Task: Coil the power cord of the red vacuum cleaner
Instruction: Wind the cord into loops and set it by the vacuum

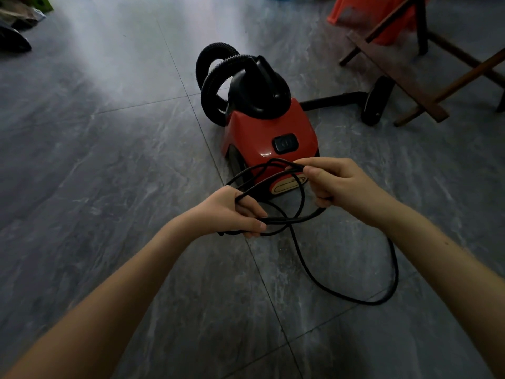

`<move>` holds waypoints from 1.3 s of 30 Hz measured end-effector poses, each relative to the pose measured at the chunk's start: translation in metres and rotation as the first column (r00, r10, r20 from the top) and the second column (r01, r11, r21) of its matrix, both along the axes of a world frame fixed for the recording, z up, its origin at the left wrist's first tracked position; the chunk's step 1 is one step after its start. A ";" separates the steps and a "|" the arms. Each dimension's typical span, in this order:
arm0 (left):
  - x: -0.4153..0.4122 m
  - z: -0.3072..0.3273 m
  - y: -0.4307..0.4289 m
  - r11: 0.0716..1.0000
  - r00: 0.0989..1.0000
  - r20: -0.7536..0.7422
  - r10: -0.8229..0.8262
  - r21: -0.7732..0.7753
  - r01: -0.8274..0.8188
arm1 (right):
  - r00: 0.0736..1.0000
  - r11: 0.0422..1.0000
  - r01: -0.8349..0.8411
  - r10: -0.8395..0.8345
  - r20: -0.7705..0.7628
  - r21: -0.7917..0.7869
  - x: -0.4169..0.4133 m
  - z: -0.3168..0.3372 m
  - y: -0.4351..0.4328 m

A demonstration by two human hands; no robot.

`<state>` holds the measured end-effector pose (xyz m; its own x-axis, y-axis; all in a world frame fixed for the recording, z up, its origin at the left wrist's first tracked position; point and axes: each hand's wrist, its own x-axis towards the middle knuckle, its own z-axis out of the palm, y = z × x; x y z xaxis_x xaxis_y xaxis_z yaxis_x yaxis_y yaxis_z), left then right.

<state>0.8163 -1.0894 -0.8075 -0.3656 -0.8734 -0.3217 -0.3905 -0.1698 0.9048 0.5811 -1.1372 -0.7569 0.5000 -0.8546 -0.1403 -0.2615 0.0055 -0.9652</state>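
Note:
The red vacuum cleaner (266,129) with a black top and a ribbed black hose (216,75) stands on the grey tiled floor, just beyond my hands. Its black power cord (306,269) is gathered in several loops between my hands. My left hand (232,212) grips one end of the loops. My right hand (338,181) pinches the other end between thumb and fingers, close to the vacuum's rear. A long slack loop of cord trails on the floor below my right forearm.
A wooden folding frame (420,77) stands at the right rear, with an orange object (379,15) behind it. The vacuum's black tube and floor nozzle (375,103) lie beside that frame. Dark items (13,41) sit at the far left.

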 end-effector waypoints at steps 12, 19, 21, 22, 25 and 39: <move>0.001 0.027 -0.012 0.794 0.946 -0.030 0.324 -0.536 -0.288 | 0.994 0.997 -0.071 0.072 -0.082 0.019 -0.006 0.011 0.001; -0.010 0.028 -0.021 0.866 0.975 0.159 0.155 -0.497 -0.057 | 0.993 0.996 -0.089 0.091 -0.077 0.025 -0.002 0.015 0.005; -0.007 0.030 -0.020 0.893 0.981 0.096 0.168 -0.436 -0.110 | 0.995 0.998 -0.063 0.065 -0.082 0.027 -0.004 0.013 0.005; -0.006 0.031 -0.019 0.922 0.988 0.050 0.148 -0.370 -0.119 | 0.995 0.998 -0.051 0.053 -0.082 0.025 -0.005 0.010 0.006; -0.006 0.030 -0.018 0.983 0.995 0.088 0.040 -0.184 -0.023 | 0.999 0.998 -0.012 0.014 -0.035 0.056 -0.006 0.002 0.007; 0.009 -0.004 -0.003 0.986 0.999 -0.007 0.043 0.161 -0.041 | 0.957 0.954 0.193 -0.235 0.170 0.230 -0.027 -0.007 -0.015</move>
